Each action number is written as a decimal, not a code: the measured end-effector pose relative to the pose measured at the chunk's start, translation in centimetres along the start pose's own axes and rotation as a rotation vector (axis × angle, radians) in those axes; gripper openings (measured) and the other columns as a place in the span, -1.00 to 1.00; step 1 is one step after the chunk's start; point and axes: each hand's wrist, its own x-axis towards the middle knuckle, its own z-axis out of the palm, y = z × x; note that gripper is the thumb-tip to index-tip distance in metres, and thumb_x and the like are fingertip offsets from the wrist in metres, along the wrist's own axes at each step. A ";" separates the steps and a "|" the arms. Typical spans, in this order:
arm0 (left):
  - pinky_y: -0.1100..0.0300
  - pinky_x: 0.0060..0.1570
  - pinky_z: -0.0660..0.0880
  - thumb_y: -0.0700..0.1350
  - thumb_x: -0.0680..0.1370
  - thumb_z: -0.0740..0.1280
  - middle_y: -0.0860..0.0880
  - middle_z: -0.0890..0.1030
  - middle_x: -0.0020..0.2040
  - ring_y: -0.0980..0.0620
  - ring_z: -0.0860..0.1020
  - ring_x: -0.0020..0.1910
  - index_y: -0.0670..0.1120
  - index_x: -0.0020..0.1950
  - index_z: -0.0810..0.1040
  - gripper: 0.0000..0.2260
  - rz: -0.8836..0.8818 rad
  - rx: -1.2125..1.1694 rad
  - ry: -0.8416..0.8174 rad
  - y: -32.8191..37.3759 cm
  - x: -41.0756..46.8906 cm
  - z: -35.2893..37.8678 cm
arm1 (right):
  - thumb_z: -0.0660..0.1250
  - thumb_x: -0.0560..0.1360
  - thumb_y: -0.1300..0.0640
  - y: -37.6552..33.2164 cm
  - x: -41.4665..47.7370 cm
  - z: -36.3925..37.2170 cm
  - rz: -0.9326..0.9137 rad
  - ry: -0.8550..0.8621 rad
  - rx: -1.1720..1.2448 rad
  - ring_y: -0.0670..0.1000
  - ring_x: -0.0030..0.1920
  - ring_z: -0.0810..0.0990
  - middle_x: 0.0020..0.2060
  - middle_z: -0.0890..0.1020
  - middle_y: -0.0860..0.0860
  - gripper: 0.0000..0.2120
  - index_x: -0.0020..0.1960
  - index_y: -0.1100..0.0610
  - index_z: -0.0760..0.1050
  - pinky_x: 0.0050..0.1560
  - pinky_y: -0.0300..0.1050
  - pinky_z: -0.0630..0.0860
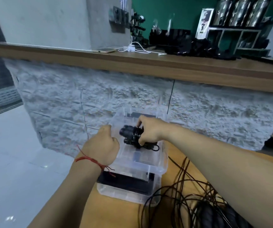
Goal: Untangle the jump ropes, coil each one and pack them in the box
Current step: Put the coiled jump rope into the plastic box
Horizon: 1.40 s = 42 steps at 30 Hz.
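Right hand [149, 131] grips coiled rope [132, 136] over clear box [140, 163]; left hand [102, 145], fingers curled, holds box edge. Tangled ropes [204, 212] sprawl across wooden table [116, 214].

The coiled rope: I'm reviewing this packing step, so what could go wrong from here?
1. The coil in the right hand has a loose end hanging out; it may unwind when released into the box.
2. The box sits on another container near the edge of the table; it could slip if the left hand lets go.
3. Tangled ropes lie beside the box and could snag.
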 end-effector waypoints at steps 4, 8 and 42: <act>0.01 0.19 0.44 -0.05 0.70 0.14 -0.04 0.27 0.62 -0.19 0.50 0.38 -0.07 0.64 0.20 -0.51 0.023 0.076 -0.009 0.4 -0.3 -0.1 | 0.62 0.38 0.05 -0.6 3.3 2.2 -0.016 -0.148 -0.206 0.13 0.00 0.61 0.06 0.60 0.06 -0.40 0.31 0.10 0.42 -0.09 0.00 0.60; 0.09 -0.03 0.38 -0.06 0.69 0.13 0.00 0.25 0.62 -0.13 0.57 0.21 -0.06 0.63 0.19 -0.50 0.014 0.099 0.021 -0.2 -0.1 0.2 | 0.62 0.37 0.04 -1.4 6.3 4.5 -0.016 -0.260 -0.328 0.15 0.01 0.66 -0.05 0.63 0.01 -0.69 -0.04 0.00 0.52 0.09 0.06 0.67; 0.08 -0.03 0.40 -0.04 0.64 0.16 0.04 0.23 0.62 -0.11 0.56 0.18 -0.07 0.65 0.17 -0.44 0.057 0.140 0.044 -0.7 0.8 1.5 | 0.64 0.36 -0.15 -0.3 8.1 6.8 0.027 -0.299 -0.523 0.07 0.00 0.62 -0.02 0.58 -0.03 -0.28 0.40 0.02 0.44 -0.18 -0.04 0.53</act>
